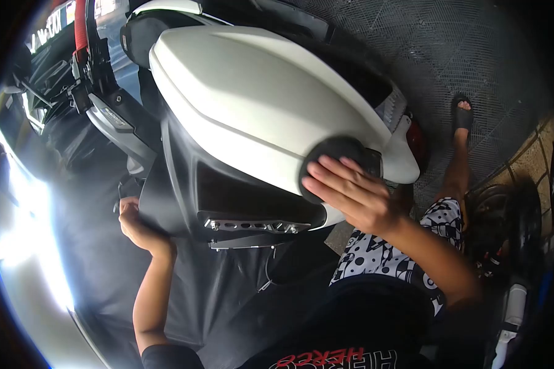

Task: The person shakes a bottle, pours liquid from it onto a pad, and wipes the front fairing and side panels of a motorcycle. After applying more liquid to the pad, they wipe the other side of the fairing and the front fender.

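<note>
My right hand (358,195) lies over a round black pad (333,149), its fingers stretched across it and pressing it against the rear end of a white motorcycle body panel (246,92). The palm side and thumb are hidden. At the left, my left hand (134,221) is closed, its fingers curled at a small black part (128,189) beside the dark lower panel (166,209). How far the fingers wrap round that part I cannot make out. Between my hands is a silver bracket with holes (252,226), fixed under the black side panel (258,194).
A silver-grey frame part (120,129) and a red tube (80,27) are at the upper left. Black sheeting (228,283) hangs below the panels. A red tail light (415,140) sits at the rear. My sandalled foot (463,112) stands on dark textured flooring (406,43).
</note>
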Tool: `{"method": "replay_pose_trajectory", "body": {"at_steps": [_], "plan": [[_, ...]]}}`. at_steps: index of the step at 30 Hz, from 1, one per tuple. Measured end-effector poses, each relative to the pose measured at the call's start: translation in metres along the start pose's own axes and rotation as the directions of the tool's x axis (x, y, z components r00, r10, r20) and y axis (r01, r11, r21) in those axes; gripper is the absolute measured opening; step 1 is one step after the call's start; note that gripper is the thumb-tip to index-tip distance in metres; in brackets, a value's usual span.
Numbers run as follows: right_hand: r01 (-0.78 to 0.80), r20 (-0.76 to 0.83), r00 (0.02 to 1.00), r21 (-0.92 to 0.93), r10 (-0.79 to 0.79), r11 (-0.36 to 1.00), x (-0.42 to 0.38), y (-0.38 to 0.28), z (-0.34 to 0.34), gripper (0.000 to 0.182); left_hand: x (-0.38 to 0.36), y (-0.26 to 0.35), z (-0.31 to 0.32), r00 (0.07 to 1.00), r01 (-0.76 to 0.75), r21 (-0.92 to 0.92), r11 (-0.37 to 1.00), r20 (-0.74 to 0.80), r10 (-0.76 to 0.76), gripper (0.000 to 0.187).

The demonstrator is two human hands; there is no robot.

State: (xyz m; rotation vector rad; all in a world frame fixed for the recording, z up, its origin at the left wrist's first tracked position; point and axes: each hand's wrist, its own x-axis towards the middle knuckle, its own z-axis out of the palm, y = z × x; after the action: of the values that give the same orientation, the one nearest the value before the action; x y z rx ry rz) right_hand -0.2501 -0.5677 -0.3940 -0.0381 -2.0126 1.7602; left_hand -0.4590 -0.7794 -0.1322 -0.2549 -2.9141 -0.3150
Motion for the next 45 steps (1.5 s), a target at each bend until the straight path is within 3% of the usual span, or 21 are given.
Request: {"method": "replay_pose_trajectory", "body": {"at_steps": [2,7,8,9,11,12,16,21,22,23,25,26,27,29,32,33,35,37,38,40,45], "plan": [[0.009,-0.108,0.994,0.019,-0.007,1.0,0.041,0.005,0.006,0.045,0.002,-0.001,0.001,0.997,-0.083,0.077,0.994,0.013,0.082,0.034],[0.034,-0.253,0.967,0.27,0.036,0.962,0.114,0.084,0.016,0.035,0.001,0.01,0.001,0.989,0.148,-0.168,0.975,0.028,-0.145,0.033],[-0.041,-0.178,0.978,0.351,0.109,0.936,0.101,0.092,0.008,0.033,-0.002,0.001,0.004,0.979,-0.202,0.209,0.957,0.005,0.206,0.032],[-0.183,-0.025,0.979,0.305,0.2,0.935,0.077,0.1,-0.005,0.034,0.0,0.0,0.005,0.976,-0.214,0.198,0.957,0.013,0.216,0.032],[-0.346,0.034,0.935,0.314,0.354,0.884,0.008,0.118,-0.011,0.036,0.004,-0.006,-0.006,0.996,0.079,-0.143,0.987,0.045,-0.073,0.031],[-0.297,-0.063,0.943,0.282,0.326,0.913,-0.029,0.129,-0.007,0.036,0.007,-0.011,-0.011,0.992,0.111,-0.141,0.984,0.074,-0.102,0.032],[-0.479,-0.049,0.86,0.271,0.509,0.835,-0.036,0.106,-0.006,0.034,0.003,-0.015,-0.011,0.998,-0.061,0.053,0.997,0.027,0.06,0.033],[-0.283,0.006,0.953,0.38,0.304,0.881,0.074,0.083,-0.001,0.039,0.001,-0.007,0.002,0.996,-0.044,0.025,0.999,-0.079,0.046,0.027],[0.096,-0.337,0.941,0.318,0.017,0.943,0.088,0.083,0.021,0.038,0.004,-0.002,0.002,0.988,0.117,-0.204,0.972,-0.079,-0.136,0.027],[0.05,-0.226,0.973,0.411,0.049,0.91,0.089,0.067,0.013,0.041,0.004,-0.007,0.001,0.988,0.118,-0.19,0.975,-0.072,-0.134,0.027],[0.029,-0.208,0.976,0.426,0.066,0.904,0.057,0.057,0.009,0.041,0.005,-0.019,-0.005,0.972,-0.213,0.271,0.939,-0.039,0.232,0.027],[-0.041,-0.141,0.986,0.338,0.094,0.94,0.032,0.054,-0.002,0.04,0.004,-0.01,-0.002,0.986,-0.149,0.279,0.949,-0.034,0.165,0.027],[-0.096,-0.079,0.99,0.232,0.117,0.968,0.003,0.058,-0.016,0.039,0.005,-0.009,0.002,0.984,-0.151,0.276,0.949,-0.053,0.171,0.027],[-0.292,-0.071,0.95,0.151,0.305,0.945,-0.066,0.088,-0.018,0.039,0.005,-0.006,0.002,0.993,0.048,-0.117,0.992,-0.104,-0.061,0.03],[-0.565,0.068,0.822,0.212,0.565,0.797,-0.053,0.085,-0.025,0.041,0.003,0.007,0.004,0.994,0.099,-0.172,0.98,-0.018,-0.104,0.034],[-0.458,0.0,0.879,0.274,0.476,0.846,-0.029,0.082,-0.023,0.041,0.004,0.01,0.003,0.985,0.17,-0.251,0.953,0.007,-0.174,0.033],[-0.182,-0.153,0.961,0.275,0.229,0.944,0.03,0.068,-0.012,0.043,0.006,-0.011,0.0,0.985,-0.171,0.041,0.984,-0.026,0.172,0.03],[0.034,-0.226,0.974,0.288,0.034,0.957,0.088,0.045,0.002,0.042,0.004,-0.006,0.002,0.989,-0.125,0.135,0.983,-0.063,0.135,0.03],[0.112,-0.255,0.965,0.211,-0.056,0.971,0.114,0.036,0.013,0.037,0.003,0.007,0.005,0.997,0.035,-0.02,0.999,-0.074,-0.036,0.03],[0.27,-0.29,0.931,0.136,-0.222,0.953,0.155,0.021,0.027,0.032,0.0,0.016,0.01,0.991,0.076,-0.083,0.994,-0.1,-0.084,0.03],[0.361,-0.132,0.924,0.001,-0.358,0.932,0.091,0.013,-0.01,0.035,-0.008,0.035,0.014,0.992,-0.095,0.015,0.995,-0.085,0.095,0.032]]}}
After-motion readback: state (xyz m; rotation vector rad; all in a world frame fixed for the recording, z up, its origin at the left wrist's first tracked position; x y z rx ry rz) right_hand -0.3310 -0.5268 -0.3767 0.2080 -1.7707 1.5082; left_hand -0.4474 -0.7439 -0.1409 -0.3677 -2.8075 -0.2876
